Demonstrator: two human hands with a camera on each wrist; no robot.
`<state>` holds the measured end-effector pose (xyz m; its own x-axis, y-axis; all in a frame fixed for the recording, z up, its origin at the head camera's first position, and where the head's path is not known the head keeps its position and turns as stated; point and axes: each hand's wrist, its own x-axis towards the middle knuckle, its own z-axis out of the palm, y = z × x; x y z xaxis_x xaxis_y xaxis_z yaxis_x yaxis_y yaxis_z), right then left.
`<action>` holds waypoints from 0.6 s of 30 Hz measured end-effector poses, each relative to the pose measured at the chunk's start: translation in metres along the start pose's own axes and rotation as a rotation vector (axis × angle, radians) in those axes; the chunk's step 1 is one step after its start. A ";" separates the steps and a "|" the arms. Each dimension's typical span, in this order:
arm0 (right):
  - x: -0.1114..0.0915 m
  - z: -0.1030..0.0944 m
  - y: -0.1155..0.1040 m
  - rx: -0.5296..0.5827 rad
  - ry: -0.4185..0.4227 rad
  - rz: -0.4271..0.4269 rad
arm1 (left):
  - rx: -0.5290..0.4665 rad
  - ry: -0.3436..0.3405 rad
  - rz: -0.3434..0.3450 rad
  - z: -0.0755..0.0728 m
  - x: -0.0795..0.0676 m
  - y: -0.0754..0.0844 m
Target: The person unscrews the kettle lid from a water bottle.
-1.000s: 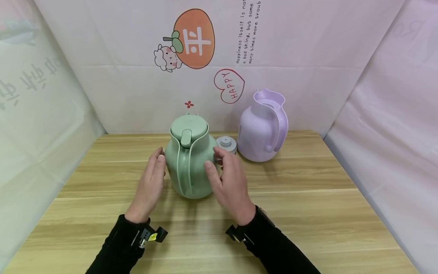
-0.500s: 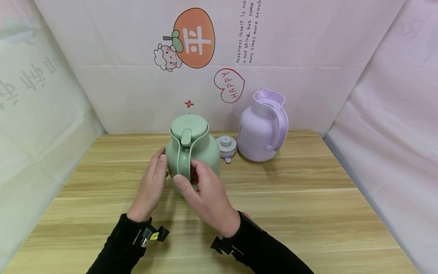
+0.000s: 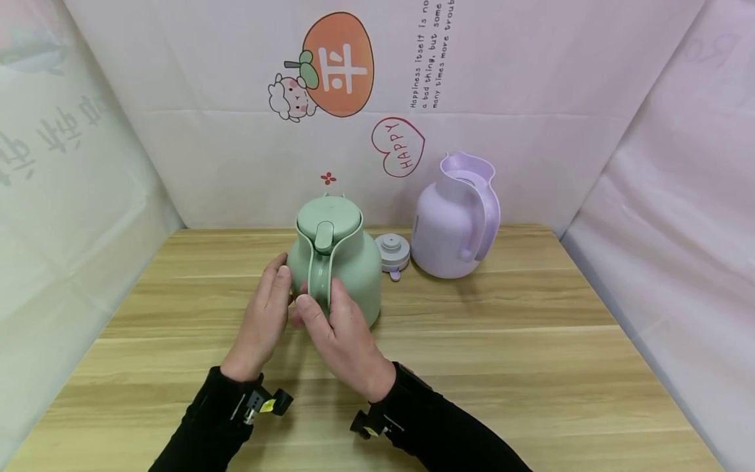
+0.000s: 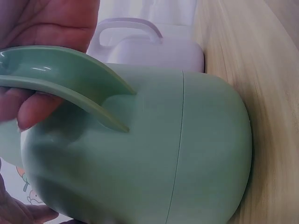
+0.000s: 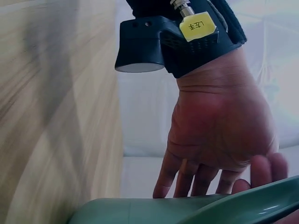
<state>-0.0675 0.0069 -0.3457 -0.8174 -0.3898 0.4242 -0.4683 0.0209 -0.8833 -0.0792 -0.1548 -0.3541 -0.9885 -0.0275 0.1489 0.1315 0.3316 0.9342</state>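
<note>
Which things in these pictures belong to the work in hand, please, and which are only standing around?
Seemingly part of the work:
Green jug
Its handle, gripped by the right hand
Left hand, at the jug's left side

Apparently just nearby:
Purple jug, touched by neither hand
Grey round piece with a purple tab, between the jugs

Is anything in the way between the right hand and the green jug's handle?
Nothing visible. The right hand curls round the handle; the grey lid and purple jug stand off to the right.
</note>
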 end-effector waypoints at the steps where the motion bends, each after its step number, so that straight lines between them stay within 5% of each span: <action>1: 0.000 0.000 0.001 0.007 0.001 -0.001 | 0.001 0.000 0.002 0.000 0.000 0.000; 18: -0.003 -0.006 0.006 -0.045 0.076 -0.016 | 0.042 -0.031 0.028 -0.002 0.003 0.002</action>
<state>-0.0696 0.0137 -0.3510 -0.8321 -0.3195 0.4534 -0.4945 0.0571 -0.8673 -0.0818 -0.1559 -0.3516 -0.9864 0.0111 0.1641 0.1564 0.3710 0.9154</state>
